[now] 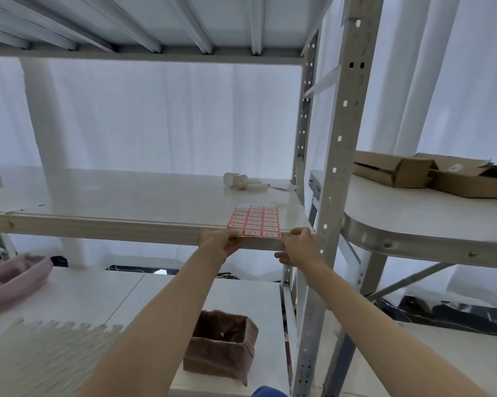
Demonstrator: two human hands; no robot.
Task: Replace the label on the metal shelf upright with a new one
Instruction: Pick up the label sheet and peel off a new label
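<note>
So the label sheet lies at the front edge of the middle shelf, just left of the metal upright. The left hand pinches its near left corner. The right hand curls at the right corner, can't really tell if it's gripping.

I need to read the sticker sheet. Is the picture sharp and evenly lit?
Head view: no; the curtain behind backlights everything, the sticker sheet is soft and its writing unreadable, the shelf upright leans from wide-angle distortion, and the lower left corner is smeared.
</note>
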